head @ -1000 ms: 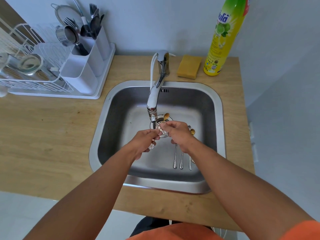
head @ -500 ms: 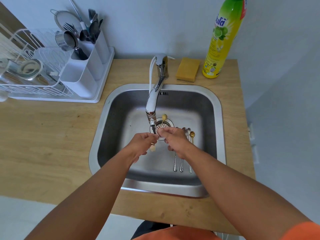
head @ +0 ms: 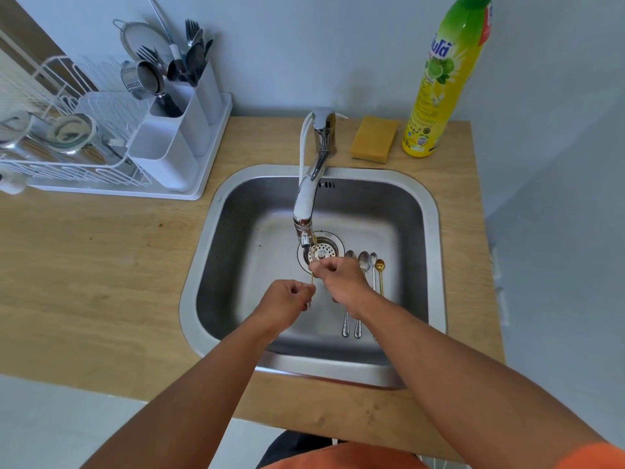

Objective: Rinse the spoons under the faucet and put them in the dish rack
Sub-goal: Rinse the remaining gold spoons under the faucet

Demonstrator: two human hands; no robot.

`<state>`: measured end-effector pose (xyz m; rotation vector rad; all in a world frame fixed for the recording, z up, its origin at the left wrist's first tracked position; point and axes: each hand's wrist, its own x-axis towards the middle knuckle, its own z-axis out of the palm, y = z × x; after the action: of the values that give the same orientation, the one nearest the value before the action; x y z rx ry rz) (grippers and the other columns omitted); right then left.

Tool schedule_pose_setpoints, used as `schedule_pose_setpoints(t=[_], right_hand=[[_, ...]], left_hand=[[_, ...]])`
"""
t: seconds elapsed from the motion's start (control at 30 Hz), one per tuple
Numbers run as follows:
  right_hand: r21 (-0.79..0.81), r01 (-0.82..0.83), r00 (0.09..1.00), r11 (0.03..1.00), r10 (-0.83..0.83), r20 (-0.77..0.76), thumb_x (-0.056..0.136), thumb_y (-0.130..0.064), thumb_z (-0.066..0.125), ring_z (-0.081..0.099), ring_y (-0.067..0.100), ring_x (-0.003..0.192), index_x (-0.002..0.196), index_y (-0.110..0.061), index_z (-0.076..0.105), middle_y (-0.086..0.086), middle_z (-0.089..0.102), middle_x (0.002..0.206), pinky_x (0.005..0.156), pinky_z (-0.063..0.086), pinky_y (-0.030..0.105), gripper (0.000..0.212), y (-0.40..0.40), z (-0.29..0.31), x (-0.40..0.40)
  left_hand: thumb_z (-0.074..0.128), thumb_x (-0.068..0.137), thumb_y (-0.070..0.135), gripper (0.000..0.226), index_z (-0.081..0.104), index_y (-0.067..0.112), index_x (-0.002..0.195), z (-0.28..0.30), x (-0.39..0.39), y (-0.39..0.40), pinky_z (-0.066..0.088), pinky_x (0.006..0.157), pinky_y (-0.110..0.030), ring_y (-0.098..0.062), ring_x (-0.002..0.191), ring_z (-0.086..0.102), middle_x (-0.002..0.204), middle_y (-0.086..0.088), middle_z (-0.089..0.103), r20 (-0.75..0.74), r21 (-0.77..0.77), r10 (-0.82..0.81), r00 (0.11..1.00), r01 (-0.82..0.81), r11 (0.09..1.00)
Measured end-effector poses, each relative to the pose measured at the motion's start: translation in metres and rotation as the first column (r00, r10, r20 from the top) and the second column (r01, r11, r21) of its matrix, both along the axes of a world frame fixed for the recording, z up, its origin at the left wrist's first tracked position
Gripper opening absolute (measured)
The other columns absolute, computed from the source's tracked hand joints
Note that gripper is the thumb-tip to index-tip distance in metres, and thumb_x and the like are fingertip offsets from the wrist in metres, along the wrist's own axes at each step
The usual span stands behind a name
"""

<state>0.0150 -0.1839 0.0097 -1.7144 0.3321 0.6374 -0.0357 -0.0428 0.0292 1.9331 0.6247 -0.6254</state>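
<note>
At frame centre, your left hand (head: 287, 301) and right hand (head: 340, 280) both pinch 1 gold spoon (head: 312, 278) under the faucet (head: 309, 194).

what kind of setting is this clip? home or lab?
Most likely a small home kitchen: a steel sink set in a wooden counter, a white dish rack holding cutlery, and a sponge beside a dish soap bottle.
</note>
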Motion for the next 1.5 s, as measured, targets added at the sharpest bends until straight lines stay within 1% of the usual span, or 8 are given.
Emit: schedule_pose_setpoints(t=[0.13, 0.2, 0.33, 0.43, 0.63, 0.8, 0.93, 1.5], right_hand=[[-0.067, -0.057, 0.996, 0.996, 0.061, 0.069, 0.096, -0.028, 0.069, 0.069, 0.006, 0.089, 0.079, -0.024, 0.076, -0.013, 0.075, 0.089, 0.069, 0.048, 0.022, 0.018, 0.003, 0.005, 0.003], [-0.113, -0.075, 0.993, 0.991, 0.085, 0.085, 0.096, -0.026, 0.068, 0.068, 0.003, 0.088, 0.077, -0.024, 0.075, -0.019, 0.072, 0.087, 0.069, 0.048, 0.021, 0.021, 0.005, 0.007, 0.006], [-0.205, -0.121, 0.984, 0.971, 0.144, 0.102, 0.098, -0.022, 0.063, 0.072, 0.014, 0.088, 0.075, -0.023, 0.073, -0.008, 0.076, 0.086, 0.076, 0.054, 0.028, 0.026, 0.006, 0.004, 0.007], [-0.227, -0.158, 0.983, 0.961, 0.175, 0.056, 0.099, -0.022, 0.062, 0.070, 0.013, 0.092, 0.075, -0.028, 0.070, -0.010, 0.074, 0.088, 0.082, 0.053, 0.029, 0.026, 0.004, -0.002, 0.003], [-0.365, -0.219, 0.974, 0.905, 0.227, -0.023, 0.100, -0.025, 0.058, 0.069, 0.020, 0.096, 0.081, -0.025, 0.068, -0.002, 0.074, 0.101, 0.087, 0.055, 0.034, 0.022, -0.012, -0.010, -0.005], [-0.606, -0.257, 0.966, 0.753, 0.222, -0.133, 0.099, -0.022, 0.048, 0.066, 0.029, 0.098, 0.099, -0.020, 0.063, 0.006, 0.067, 0.110, 0.076, 0.048, 0.031, 0.015, -0.041, -0.013, -0.010], [-0.706, -0.247, 0.968, 0.664, 0.194, -0.157, 0.096, -0.008, 0.054, 0.067, 0.030, 0.096, 0.104, -0.009, 0.062, 0.012, 0.066, 0.111, 0.071, 0.053, 0.032, 0.012, -0.055, -0.014, -0.008], [-0.844, -0.368, 0.922, 0.390, 0.269, -0.278, 0.101, -0.004, 0.049, 0.066, 0.034, 0.119, 0.125, 0.000, 0.065, 0.016, 0.067, 0.128, 0.091, 0.058, 0.040, 0.029, -0.063, -0.006, 0.003]], left_hand=[[0.064, 0.097, 0.035, 0.034, 0.077, 0.012, 0.076, -0.002, 0.001, -0.003, 0.050, 0.066, -0.031, -0.019, 0.066, 0.064, 0.070, -0.003, 0.074, 0.096, 0.179, -0.048, 0.994, 0.031, 0.983], [0.064, 0.096, 0.036, 0.033, 0.076, 0.017, 0.071, -0.001, 0.002, -0.006, 0.052, 0.063, -0.032, -0.017, 0.065, 0.067, 0.066, 0.005, 0.072, 0.108, 0.258, -0.075, 0.991, 0.045, 0.965], [0.065, 0.091, 0.040, 0.033, 0.073, 0.021, 0.065, -0.002, 0.002, -0.010, 0.049, 0.059, -0.030, -0.018, 0.068, 0.069, 0.068, 0.006, 0.074, 0.082, 0.359, -0.132, 0.988, 0.094, 0.928], [0.068, 0.091, 0.042, 0.027, 0.073, 0.025, 0.069, -0.006, 0.000, -0.007, 0.054, 0.068, -0.031, -0.016, 0.074, 0.069, 0.074, 0.010, 0.074, 0.046, 0.333, -0.176, 0.983, 0.151, 0.931], [0.065, 0.093, 0.049, 0.027, 0.068, 0.026, 0.108, -0.021, -0.011, 0.008, 0.056, 0.088, -0.035, -0.017, 0.098, 0.065, 0.105, 0.007, 0.070, -0.048, 0.336, -0.310, 0.950, 0.307, 0.890], [0.062, 0.095, 0.050, 0.020, 0.064, 0.030, 0.097, -0.029, -0.010, 0.023, 0.055, 0.088, -0.035, -0.019, 0.094, 0.065, 0.105, 0.004, 0.071, -0.110, 0.358, -0.372, 0.922, 0.386, 0.850], [0.061, 0.096, 0.049, 0.020, 0.064, 0.030, 0.098, -0.031, -0.007, 0.030, 0.055, 0.088, -0.036, -0.020, 0.094, 0.065, 0.102, 0.004, 0.069, -0.115, 0.357, -0.387, 0.915, 0.402, 0.843], [0.062, 0.094, 0.050, 0.019, 0.062, 0.032, 0.088, -0.034, -0.004, 0.053, 0.052, 0.081, -0.032, -0.017, 0.091, 0.063, 0.095, 0.008, 0.067, -0.111, 0.359, -0.356, 0.928, 0.372, 0.856]])
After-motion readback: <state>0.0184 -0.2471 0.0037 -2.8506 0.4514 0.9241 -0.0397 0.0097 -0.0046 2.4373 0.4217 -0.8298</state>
